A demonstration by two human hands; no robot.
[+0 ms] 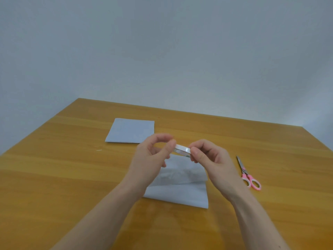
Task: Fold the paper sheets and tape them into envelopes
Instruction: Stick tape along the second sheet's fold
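Note:
A small white roll of tape (182, 150) is held in the air between both hands, above a folded white paper sheet (180, 188) that lies on the wooden table (72, 177). My left hand (153, 156) pinches the roll's left side with thumb and fingers. My right hand (210, 159) grips its right side with the fingertips. A second folded white sheet (131, 131) lies flat farther back, to the left of the hands. Part of the near sheet is hidden behind my hands.
Pink-handled scissors (247, 174) lie shut on the table to the right of my right hand, blades pointing away. A tiny white scrap (98, 150) sits at the left. A plain grey wall stands behind the table's far edge.

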